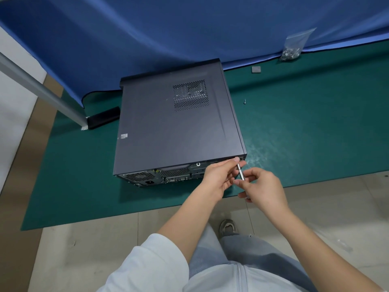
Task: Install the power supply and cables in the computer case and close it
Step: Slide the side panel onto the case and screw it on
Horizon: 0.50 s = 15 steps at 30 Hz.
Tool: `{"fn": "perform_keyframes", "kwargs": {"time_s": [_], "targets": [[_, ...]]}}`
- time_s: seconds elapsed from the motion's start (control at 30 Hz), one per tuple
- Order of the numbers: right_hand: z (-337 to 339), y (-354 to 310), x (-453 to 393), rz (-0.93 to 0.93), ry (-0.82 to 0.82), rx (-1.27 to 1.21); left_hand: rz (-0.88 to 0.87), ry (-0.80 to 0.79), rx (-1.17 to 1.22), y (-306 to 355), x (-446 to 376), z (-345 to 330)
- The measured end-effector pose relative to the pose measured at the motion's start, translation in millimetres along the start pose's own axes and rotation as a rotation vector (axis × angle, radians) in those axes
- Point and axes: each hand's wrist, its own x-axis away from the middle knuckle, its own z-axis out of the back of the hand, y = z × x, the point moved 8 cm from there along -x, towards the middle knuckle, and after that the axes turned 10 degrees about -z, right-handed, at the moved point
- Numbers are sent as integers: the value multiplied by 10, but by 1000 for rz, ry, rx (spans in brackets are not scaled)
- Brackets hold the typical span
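The computer case (179,123) lies flat on the green mat (305,133) with its side panel (164,131) on, rear ports facing you. Your right hand (263,186) pinches the lower end of a slim silver screwdriver (240,171), whose tip meets the case's rear right corner, while your left hand (216,178) closes its fingertips (236,160) around the shaft near that tip. Farther out, a loose screw (244,101), a small grey square (256,69) and a bag of screws (293,47) lie well apart on the mat's right side.
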Motion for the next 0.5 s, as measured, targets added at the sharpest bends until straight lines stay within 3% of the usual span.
{"fn": "perform_keyframes", "kwargs": {"time_s": [0.5], "targets": [[-130,38,-30,-97,-157,-157,-10,-10,-88,29,2,22]]}}
